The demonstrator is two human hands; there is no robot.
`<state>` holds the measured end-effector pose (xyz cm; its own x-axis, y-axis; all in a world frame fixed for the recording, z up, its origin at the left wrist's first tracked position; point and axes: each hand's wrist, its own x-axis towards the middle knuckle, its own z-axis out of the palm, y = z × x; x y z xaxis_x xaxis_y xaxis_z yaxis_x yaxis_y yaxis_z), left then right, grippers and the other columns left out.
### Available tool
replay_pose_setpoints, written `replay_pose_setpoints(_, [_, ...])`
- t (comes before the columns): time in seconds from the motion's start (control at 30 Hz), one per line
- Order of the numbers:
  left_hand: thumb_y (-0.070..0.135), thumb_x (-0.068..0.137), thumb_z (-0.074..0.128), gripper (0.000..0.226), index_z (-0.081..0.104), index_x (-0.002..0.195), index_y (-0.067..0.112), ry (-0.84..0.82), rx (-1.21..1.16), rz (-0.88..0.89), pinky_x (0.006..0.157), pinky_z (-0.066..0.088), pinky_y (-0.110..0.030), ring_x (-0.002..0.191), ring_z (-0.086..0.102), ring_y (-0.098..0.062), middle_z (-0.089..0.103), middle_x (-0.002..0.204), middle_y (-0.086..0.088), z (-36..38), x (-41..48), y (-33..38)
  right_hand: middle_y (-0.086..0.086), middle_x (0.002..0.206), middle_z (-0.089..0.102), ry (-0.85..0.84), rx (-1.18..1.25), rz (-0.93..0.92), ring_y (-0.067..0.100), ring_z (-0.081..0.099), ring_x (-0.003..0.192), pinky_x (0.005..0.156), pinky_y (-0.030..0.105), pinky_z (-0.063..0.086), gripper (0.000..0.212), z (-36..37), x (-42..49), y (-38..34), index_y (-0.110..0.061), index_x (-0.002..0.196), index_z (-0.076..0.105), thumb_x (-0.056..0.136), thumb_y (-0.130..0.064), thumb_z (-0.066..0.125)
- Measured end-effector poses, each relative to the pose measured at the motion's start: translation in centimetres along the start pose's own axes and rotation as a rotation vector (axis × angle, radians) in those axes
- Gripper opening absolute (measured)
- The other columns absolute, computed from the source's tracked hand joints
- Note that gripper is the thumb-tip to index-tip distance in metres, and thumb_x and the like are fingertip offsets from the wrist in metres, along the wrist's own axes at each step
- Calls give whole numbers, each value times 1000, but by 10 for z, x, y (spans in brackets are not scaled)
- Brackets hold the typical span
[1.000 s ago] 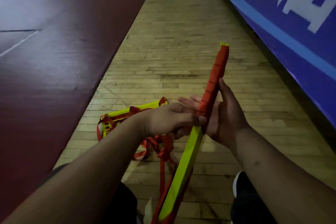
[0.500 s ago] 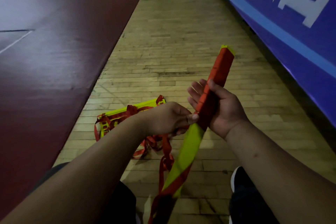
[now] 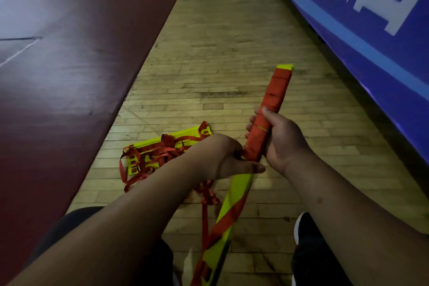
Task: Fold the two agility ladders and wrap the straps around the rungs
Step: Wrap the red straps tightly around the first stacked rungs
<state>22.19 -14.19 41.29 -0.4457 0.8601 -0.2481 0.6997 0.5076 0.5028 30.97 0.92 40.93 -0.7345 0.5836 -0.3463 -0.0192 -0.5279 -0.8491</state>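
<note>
floor: scuffed wooden strip floor [image 3: 232, 53] up the middle | left: maroon mat [image 3: 69, 65] over it, 1 thin pale line | right: blue banner [image 3: 362, 58], white characters, 1 light-blue stripe | bottom right: 1 black shoe [image 3: 311, 239], white sole edge

The right hand [image 3: 282, 144] grips a tilted bundle of yellow rungs [image 3: 241, 186] near its middle, where red strap [image 3: 276, 90] winds tightly round the upper half. The left hand [image 3: 222, 158] holds the bundle just below. Looser strap spirals down the lower half. A second ladder [image 3: 162, 153] lies tangled on the wooden floor [image 3: 220, 65], between a maroon mat [image 3: 69, 65] and a blue banner [image 3: 371, 30].
</note>
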Motion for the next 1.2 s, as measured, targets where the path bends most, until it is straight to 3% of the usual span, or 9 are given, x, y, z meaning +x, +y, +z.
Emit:
replay_pose_setpoints(0.17, [73,87,75,44,68,76,31,-3,-62,-38,61,47,-28,69,65,-10,68,70,3,2,2,2,15,108,70,-39,62,37,28,70,100,94,46,58,43,3,-3,-11,-8,134,62,115,-43,47])
replay_pose_setpoints(0.27, [65,93,74,43,75,83,23,-58,-187,17,64,53,-38,67,65,-19,69,73,-3,-3,-2,-1,13,107,72,-74,81,74,26,71,96,92,45,58,64,-1,-5,-14,-6,141,63,113,-59,41])
replay_pose_setpoints(0.37, [56,97,73,31,75,78,31,-164,-382,61,66,45,-37,65,56,-15,59,70,4,-12,-11,1,10,104,70,-163,137,89,22,68,87,84,41,55,77,-6,-8,-19,0,139,66,106,-67,49])
replay_pose_setpoints(0.47, [38,105,69,23,78,85,29,-260,-573,106,67,40,-38,63,50,-16,53,66,5,-16,-17,8,4,97,69,-252,205,69,16,63,76,70,33,52,75,-8,-14,-23,0,139,68,99,-63,61])
replay_pose_setpoints(0.53, [28,109,63,22,82,103,19,-330,-661,135,66,40,-38,60,48,-16,53,64,7,-17,-18,11,2,97,71,-302,220,73,12,61,71,64,29,51,76,-9,-17,-24,-1,138,70,97,-64,62])
replay_pose_setpoints(0.6, [32,109,60,30,80,115,11,-354,-654,169,65,46,-35,62,54,-20,61,68,4,-19,-18,15,0,96,72,-330,266,80,10,60,68,61,26,50,71,-9,-19,-25,-4,137,72,98,-63,62])
replay_pose_setpoints(0.77, [38,110,63,36,74,77,26,-338,-559,187,57,48,-24,59,57,-19,70,74,0,-17,-19,13,-2,92,71,-314,327,62,8,65,69,60,23,55,45,-12,-17,-26,-17,124,74,100,-53,65])
replay_pose_setpoints(0.97, [46,109,60,42,69,84,14,-296,-517,193,64,49,-29,61,56,-22,69,76,-1,-13,-15,2,1,90,74,-225,306,57,12,69,71,62,26,58,32,-11,-16,-28,-18,117,73,102,-45,67])
replay_pose_setpoints(1.2, [45,108,65,38,75,72,36,-221,-501,112,63,50,-34,62,59,-28,71,67,-1,-8,-9,0,1,81,70,-81,241,91,13,65,65,60,29,58,27,-11,-7,-23,-18,115,71,102,-41,72])
